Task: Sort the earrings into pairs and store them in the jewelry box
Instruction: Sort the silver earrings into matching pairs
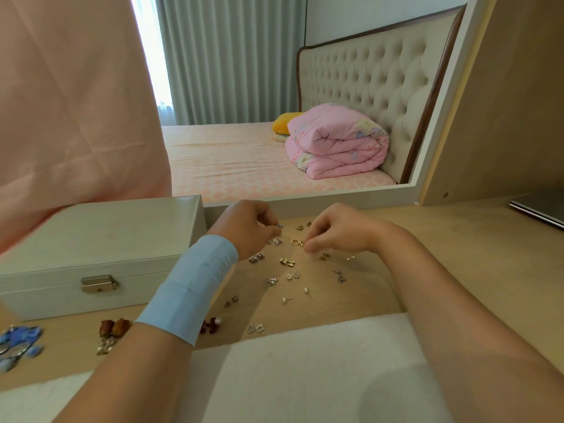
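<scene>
Left hand [247,228] pinches a small silver earring [279,226], right hand [338,230] a gold hoop [301,243] (twin [294,242] just left); closed white latched jewelry box [100,239] farther left.

White box [100,239], lid closed, metal clasp to the front, stands at left on the table [457,270]; small earrings [287,262] lie loose to its right, mostly in close twos, including gold hoops [295,242], pearl studs [306,290] and red drops [114,328] at near left.
</scene>
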`<action>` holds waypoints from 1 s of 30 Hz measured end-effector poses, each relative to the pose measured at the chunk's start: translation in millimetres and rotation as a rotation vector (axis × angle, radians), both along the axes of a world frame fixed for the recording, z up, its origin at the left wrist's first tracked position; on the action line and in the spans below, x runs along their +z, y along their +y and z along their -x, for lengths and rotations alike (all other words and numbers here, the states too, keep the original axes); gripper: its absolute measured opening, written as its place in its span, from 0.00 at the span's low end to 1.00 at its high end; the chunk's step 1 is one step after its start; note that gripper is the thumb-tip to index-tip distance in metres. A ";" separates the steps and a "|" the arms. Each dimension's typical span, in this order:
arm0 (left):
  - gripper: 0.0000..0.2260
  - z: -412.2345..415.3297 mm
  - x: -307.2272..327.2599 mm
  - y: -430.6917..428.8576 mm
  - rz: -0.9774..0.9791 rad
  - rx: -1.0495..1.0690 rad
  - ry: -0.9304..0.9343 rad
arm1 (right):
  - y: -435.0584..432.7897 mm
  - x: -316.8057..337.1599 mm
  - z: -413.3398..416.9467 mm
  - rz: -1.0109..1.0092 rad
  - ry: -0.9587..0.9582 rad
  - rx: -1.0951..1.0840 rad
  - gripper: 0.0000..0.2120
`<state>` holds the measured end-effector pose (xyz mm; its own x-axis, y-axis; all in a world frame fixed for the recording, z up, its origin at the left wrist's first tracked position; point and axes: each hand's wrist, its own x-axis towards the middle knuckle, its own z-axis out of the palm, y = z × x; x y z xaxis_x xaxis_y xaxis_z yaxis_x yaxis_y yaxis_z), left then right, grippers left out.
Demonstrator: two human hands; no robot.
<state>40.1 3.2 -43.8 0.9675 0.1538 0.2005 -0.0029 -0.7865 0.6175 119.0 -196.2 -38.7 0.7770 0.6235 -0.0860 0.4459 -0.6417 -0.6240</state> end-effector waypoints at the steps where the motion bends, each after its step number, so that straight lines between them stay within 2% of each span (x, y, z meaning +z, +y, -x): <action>1: 0.03 -2.3 0.0 -2.9 0.011 -0.003 0.002 | -6.3 1.7 -4.6 -0.104 -0.019 -0.063 0.01; 3: 0.03 -8.2 -1.1 -9.8 0.038 -0.013 0.008 | -17.5 0.0 -16.4 -0.240 -0.117 -0.202 0.03; 5: 0.02 -16.2 -3.6 -19.2 0.061 -0.036 0.019 | -23.5 -7.3 -24.9 -0.241 -0.205 -0.290 0.03; 10: 0.02 -37.8 -10.7 -46.3 -0.069 -0.076 0.094 | -18.7 -24.3 -26.2 0.008 -0.263 -0.269 0.05; 13: 0.03 -48.9 -13.2 -58.6 -0.154 -0.069 0.140 | -14.9 -26.5 -24.9 0.086 -0.312 -0.253 0.07; 23: 0.04 -63.6 -19.4 -67.7 -0.299 -0.060 0.164 | -21.7 -29.0 -36.2 0.087 -0.235 -0.199 0.11; 30: 0.08 -49.2 -8.8 -53.1 -0.230 -0.079 0.153 | -18.3 -21.3 -28.3 0.030 -0.238 -0.235 0.11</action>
<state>89.3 -50.0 -52.7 0.9965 0.0438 0.0716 0.0096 -0.9069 0.4212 147.4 -214.5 -60.0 0.8996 0.4252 0.0995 0.4147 -0.7605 -0.4997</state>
